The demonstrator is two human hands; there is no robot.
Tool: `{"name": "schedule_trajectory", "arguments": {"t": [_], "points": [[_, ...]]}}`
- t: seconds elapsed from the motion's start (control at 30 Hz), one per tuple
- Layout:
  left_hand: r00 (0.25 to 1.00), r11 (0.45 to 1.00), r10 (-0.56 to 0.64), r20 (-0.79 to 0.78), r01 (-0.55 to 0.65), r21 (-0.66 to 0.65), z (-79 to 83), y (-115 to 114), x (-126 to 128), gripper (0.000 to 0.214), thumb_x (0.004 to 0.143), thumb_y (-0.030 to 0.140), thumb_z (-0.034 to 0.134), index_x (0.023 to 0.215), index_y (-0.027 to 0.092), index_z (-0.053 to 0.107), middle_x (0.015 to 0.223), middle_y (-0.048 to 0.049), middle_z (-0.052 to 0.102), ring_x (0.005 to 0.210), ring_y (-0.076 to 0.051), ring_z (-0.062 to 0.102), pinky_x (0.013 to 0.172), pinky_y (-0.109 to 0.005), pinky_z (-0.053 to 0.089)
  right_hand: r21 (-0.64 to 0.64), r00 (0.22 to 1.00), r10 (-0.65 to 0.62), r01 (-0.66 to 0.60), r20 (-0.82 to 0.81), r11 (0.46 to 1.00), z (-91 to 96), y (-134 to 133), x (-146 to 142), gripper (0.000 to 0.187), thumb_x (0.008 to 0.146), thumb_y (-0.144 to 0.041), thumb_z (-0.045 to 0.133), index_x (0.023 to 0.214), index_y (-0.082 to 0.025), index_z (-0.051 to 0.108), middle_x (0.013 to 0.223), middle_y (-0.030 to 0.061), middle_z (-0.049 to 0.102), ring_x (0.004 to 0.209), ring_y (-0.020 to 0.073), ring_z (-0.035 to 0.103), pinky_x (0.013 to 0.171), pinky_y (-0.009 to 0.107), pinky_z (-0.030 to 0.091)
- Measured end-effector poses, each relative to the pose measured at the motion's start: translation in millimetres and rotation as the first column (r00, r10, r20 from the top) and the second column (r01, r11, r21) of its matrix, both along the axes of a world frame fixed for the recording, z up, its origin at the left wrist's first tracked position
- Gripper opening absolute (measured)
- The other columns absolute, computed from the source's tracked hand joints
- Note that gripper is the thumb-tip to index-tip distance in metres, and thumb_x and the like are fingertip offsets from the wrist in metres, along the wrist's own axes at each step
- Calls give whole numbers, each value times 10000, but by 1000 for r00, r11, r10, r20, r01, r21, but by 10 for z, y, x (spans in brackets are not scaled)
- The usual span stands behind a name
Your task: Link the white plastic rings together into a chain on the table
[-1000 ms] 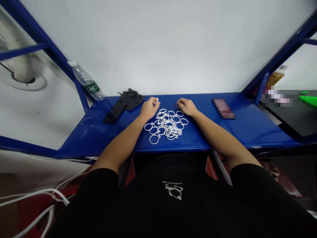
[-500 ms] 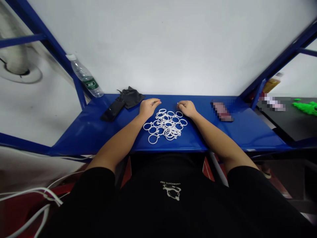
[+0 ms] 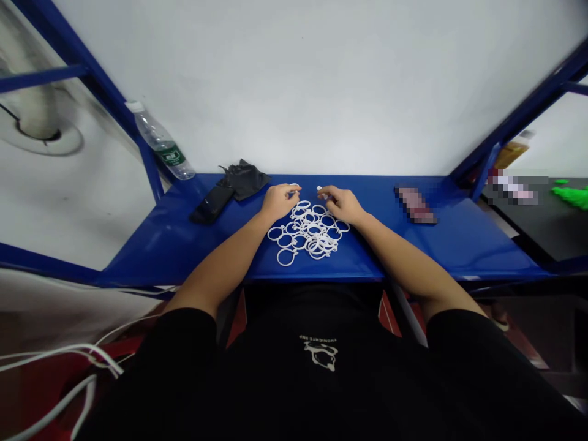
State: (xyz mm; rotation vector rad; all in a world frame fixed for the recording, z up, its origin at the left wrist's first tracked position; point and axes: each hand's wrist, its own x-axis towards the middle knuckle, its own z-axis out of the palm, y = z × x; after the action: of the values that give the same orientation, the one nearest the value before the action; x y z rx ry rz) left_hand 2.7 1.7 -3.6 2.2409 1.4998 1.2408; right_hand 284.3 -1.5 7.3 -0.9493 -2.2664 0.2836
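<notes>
My right hand (image 3: 342, 205) has crept inward. It and my left hand (image 3: 278, 202) each pinch a small white piece (image 3: 318, 188), too small to identify, just beyond the white plastic rings (image 3: 309, 234) heaped mid-frame on the blue metal bench (image 3: 184, 245).

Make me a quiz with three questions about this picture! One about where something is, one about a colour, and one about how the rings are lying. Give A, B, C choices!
1. Where is the black phone?
A. Beside the black cloth, left of the rings
B. Right of the rings
C. On the floor

2. What colour is the table?
A. Red
B. Blue
C. Green

3. How do the white rings lie?
A. Packed in a box
B. Threaded on a rod
C. In a loose heap on the table

Answers:
1. A, it lies on the table next to the cloth.
2. B, its top and frame are blue.
3. C, they overlap in one pile.
</notes>
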Motion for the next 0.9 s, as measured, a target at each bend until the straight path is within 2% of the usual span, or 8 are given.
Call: {"name": "schedule_trajectory", "arguments": {"t": [0.2,0.37,0.53,0.6,0.7,0.77,0.83,0.9], "points": [[999,1000,-13,-41,13,-20,28,-22,14,318,930,196,737,1168,222,947,896,-54,846,740,-203,703,798,-338,585,-28,997,-6,8,75,1000,54,-70,-23,523,966,-201,560,1446,-207,768,1253,96,896,969,253,827,930,373,623],[1000,999,-25,-15,24,-45,79,-47,27,284,879,97,723,1007,224,943,948,-58,873,787,-226,743,839,-361,606,-28,995,6,-3,97,1000,85,-83,-18,490,988,-223,556,1413,-207,799,1269,106,890,1027,279,827,971,391,626],[991,993,-104,-87,99,-59,126,-86,68,310,903,56,644,830,242,881,979,-52,881,938,-261,810,1007,-418,608,-19,994,5,-3,107,1000,73,-61,-16,488,986,-209,550,1391,-199,823,1271,111,889,1044,286,828,998,400,623],[979,988,-147,-138,140,-64,128,-119,90,303,901,54,637,860,246,867,963,-43,876,950,-266,815,1027,-429,594,-25,995,-1,3,104,1000,60,-45,-10,500,978,-202,557,1402,-188,823,1284,119,886,1032,286,828,1004,406,625],[958,973,-224,-176,209,-101,130,-189,116,316,912,67,633,1037,245,863,897,-25,853,814,-242,778,902,-393,590,-31,996,-17,20,83,999,39,-24,-5,535,973,-204,580,1462,-176,797,1353,135,866,1016,279,825,1006,412,632],[948,966,-255,-190,239,-102,138,-232,132,302,932,99,656,1112,237,856,918,-30,853,778,-232,755,877,-390,585,-28,997,-36,38,68,999,29,-16,-6,523,1002,-223,585,1483,-182,787,1390,141,853,1025,276,821,1013,418,633],[946,968,-250,-205,245,-49,148,-255,149,247,966,163,697,1137,233,861,1063,-65,871,910,-251,782,974,-419,587,-22,997,-52,53,63,998,25,-13,-10,471,1055,-268,578,1464,-196,799,1385,143,854,1041,277,817,1024,424,630],[951,974,-222,-215,228,4,149,-251,166,244,1009,262,736,1214,241,866,1308,-104,854,1173,-302,776,1117,-477,554,-8,996,-57,57,61,998,25,-12,-11,433,1096,-324,574,1438,-207,813,1350,142,862,1053,280,812,1024,426,629]]}}
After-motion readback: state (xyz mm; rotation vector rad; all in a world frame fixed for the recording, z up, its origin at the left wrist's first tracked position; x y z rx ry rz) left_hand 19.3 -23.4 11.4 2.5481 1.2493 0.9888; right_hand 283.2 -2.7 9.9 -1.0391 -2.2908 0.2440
